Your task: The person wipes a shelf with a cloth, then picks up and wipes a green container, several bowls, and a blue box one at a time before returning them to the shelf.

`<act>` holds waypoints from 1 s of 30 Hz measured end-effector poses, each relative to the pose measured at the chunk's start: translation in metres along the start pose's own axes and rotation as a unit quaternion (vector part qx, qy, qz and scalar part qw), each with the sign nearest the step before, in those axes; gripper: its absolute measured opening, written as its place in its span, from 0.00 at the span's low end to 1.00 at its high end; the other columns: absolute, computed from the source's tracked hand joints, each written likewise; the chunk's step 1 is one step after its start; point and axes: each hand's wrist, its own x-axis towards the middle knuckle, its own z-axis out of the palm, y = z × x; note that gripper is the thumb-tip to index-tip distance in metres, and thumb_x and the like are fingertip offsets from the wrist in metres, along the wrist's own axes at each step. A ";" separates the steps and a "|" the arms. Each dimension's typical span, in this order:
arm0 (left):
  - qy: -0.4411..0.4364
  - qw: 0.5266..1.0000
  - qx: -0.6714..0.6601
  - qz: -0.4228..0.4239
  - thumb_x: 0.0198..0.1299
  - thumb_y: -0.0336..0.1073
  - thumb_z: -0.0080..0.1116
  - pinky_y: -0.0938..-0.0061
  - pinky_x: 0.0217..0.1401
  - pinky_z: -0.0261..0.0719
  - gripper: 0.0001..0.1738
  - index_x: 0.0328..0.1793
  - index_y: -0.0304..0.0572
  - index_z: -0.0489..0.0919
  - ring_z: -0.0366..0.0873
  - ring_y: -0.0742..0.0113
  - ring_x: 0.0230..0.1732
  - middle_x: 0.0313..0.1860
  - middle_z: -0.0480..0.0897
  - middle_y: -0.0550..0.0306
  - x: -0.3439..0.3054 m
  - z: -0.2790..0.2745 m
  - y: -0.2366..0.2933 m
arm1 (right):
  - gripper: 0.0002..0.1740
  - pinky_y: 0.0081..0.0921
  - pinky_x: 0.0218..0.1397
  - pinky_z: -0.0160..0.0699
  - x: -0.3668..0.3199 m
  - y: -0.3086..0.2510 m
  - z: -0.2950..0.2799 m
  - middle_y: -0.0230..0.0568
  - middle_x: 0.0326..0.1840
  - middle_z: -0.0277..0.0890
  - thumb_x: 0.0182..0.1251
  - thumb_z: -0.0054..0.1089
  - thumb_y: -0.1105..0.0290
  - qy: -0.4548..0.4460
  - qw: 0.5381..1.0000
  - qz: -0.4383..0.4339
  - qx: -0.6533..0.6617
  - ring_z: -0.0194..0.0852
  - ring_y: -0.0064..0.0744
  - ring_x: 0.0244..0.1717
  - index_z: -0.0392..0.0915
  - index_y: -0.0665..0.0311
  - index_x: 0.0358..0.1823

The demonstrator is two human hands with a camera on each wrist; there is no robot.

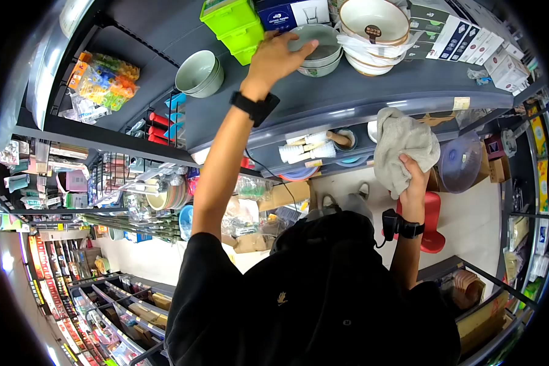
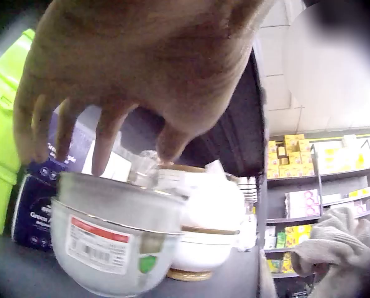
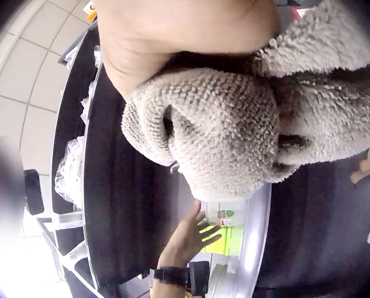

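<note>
My left hand (image 1: 277,61) is spread above the shelf, fingertips right at the rim of two stacked pale grey-green bowls (image 1: 321,71). In the left wrist view the fingers hang fairly straight over these bowls (image 2: 119,242), whose side carries a red-and-white label. My right hand (image 1: 414,183) grips a bunched grey towel (image 1: 402,149) in front of the shelf edge. Thick folds of the towel (image 3: 216,124) fill much of the right wrist view and hide the fingertips. Another pair of pale green bowls (image 1: 196,74) sits to the left of my left hand.
Brown-rimmed white bowls (image 1: 372,30) in plastic wrap stand right of the grey-green ones. Green bins (image 1: 232,30) and a dark blue box (image 1: 277,15) are behind. White boxes (image 1: 470,43) line the right. Below are a red stool (image 1: 432,222) and a clear purple tub (image 1: 460,161).
</note>
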 end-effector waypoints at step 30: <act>0.014 0.975 -0.220 -0.033 0.66 0.38 0.59 0.72 0.31 0.72 0.15 0.53 0.37 0.80 0.75 0.65 0.26 0.31 0.84 0.44 -0.033 -0.076 -0.007 | 0.43 0.31 0.67 0.68 -0.003 -0.013 0.023 0.46 0.61 0.71 0.49 0.70 0.78 -0.070 0.996 -0.031 -0.038 0.70 0.38 0.62 0.61 0.70 0.70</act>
